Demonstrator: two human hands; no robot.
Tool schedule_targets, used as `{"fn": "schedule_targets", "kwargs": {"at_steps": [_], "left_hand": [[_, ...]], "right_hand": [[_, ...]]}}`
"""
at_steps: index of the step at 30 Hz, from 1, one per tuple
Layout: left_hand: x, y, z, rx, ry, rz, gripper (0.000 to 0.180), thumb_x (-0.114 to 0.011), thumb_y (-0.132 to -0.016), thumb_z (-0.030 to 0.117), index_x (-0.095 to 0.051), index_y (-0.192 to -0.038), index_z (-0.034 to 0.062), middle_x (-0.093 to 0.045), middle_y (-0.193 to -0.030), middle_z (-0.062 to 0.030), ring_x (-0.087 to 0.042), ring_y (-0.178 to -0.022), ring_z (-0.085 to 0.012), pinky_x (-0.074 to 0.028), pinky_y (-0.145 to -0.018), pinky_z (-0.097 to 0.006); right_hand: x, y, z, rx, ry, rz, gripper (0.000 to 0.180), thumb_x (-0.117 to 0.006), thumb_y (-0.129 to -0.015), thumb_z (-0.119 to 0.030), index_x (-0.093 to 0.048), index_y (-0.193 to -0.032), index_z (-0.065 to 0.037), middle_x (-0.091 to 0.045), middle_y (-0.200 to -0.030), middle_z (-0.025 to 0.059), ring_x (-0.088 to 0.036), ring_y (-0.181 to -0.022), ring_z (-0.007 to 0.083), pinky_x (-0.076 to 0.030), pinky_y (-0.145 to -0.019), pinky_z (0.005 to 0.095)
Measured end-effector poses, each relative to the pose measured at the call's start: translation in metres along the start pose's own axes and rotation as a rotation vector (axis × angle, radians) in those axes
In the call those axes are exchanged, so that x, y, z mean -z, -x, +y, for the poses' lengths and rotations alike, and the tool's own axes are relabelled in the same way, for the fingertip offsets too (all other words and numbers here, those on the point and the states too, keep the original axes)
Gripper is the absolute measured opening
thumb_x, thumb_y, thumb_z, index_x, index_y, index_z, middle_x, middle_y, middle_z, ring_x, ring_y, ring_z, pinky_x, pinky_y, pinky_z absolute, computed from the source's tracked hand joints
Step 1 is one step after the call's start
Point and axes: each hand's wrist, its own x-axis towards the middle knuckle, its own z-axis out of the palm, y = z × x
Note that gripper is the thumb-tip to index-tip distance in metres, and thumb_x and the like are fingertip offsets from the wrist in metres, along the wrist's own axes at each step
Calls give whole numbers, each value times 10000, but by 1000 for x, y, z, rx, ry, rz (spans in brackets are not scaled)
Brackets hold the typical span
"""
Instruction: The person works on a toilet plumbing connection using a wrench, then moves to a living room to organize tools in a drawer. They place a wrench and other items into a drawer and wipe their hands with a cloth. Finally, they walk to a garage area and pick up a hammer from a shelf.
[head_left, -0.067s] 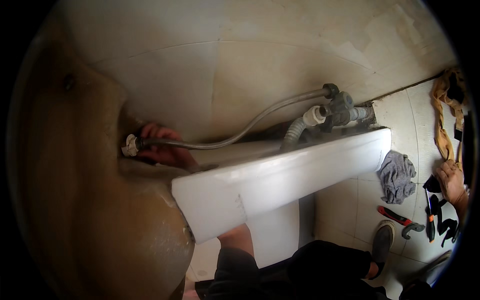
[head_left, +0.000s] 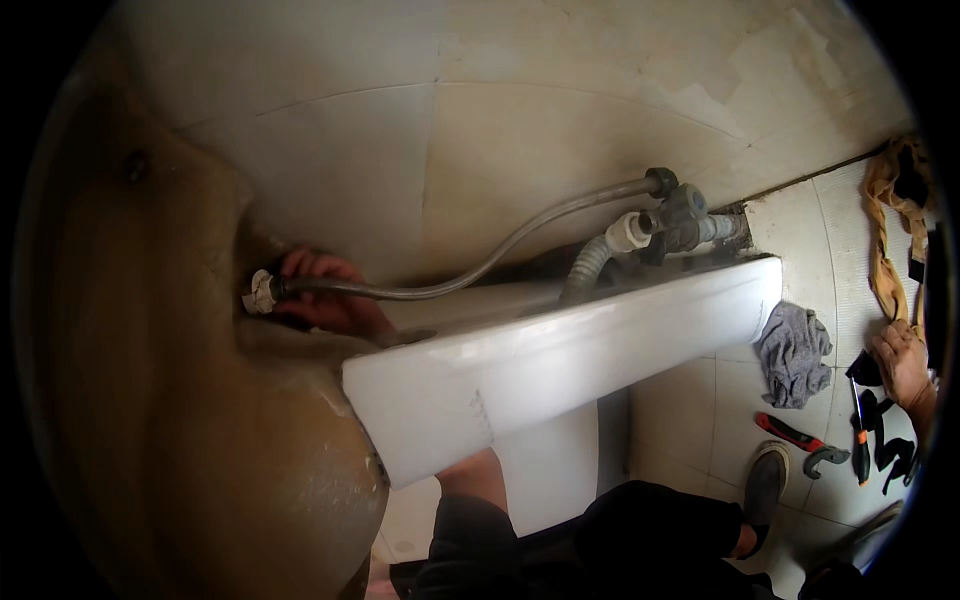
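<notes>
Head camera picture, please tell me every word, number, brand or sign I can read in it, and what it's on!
There are none that I can read.
Bendy hose and its white nut: no readable letters.
Grey valve: too small and blurred to tell.
White column: a faint grey mark, too blurred to tell if it is writing.
Red-and-black wrench: no words can be made out.

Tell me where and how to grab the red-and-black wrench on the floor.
Likely best by the middle of its handle, from above: the wrench lies flat on the tiles, the long handle is uncovered on top, and the hooked grey head sits close to the screwdriver.
</notes>
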Motion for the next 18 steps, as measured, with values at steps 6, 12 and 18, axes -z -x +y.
{"fn": "schedule_targets", "kwargs": {"at_steps": [6, 12, 18], "left_hand": [[0, -1, 4, -4, 8, 6, 467, -778, -879, 180, -563, -1278, 69, -606, -1207, -28, -599, -1000, -145, -475, -877, -317], [-4, -4, 1, -1, 6, 15, 454, -767, -887, 177, -564, -1278, 68, -609, -1207, -30, -603, -999, -145, -478, -875, -316], [-6, -5, 4, -12, 13, 34, 442, -756, -895, 174, -566, -1279, 67, -613, -1206, -31, -607, -999, -145, -482, -873, -315]], "right_hand": [[3, -9, 1, 17, 19, -34, 259, -634, -922, -169, -697, -1166, -112, -701, -1106, 72, -681, -896, 279, -563, -732, 411], [0, -11, 7, 30, 27, -40, 256, -633, -922, -167, -700, -1163, -111, -705, -1097, 70, -683, -891, 278, -564, -731, 409], [9, -11, 5, 36, 54, -64, 254, -633, -921, -166, -702, -1159, -109, -708, -1087, 67, -685, -886, 276, -564, -730, 408]]}}
